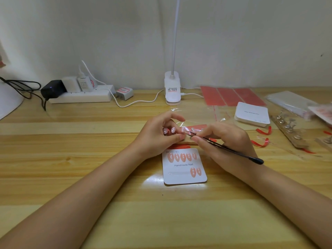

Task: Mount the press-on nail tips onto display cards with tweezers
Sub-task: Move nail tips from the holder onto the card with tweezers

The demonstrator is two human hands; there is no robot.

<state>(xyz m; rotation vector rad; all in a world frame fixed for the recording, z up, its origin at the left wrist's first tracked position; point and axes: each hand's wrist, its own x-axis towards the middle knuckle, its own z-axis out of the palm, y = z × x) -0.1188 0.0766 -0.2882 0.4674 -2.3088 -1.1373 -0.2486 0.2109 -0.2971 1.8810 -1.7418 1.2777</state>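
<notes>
Now tweezers point(224, 147) in R hand point(226, 139), tips by L hand point(158, 135).

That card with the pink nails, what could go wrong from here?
The tweezers in the right hand work close to the left hand, so a tiny tip could slip and drop. The card lies loose under both wrists; a nudge might shift it or knock its nails.

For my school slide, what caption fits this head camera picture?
Right hand steers black tweezers toward nail tips in the left hand, above a half-filled display card.
</notes>
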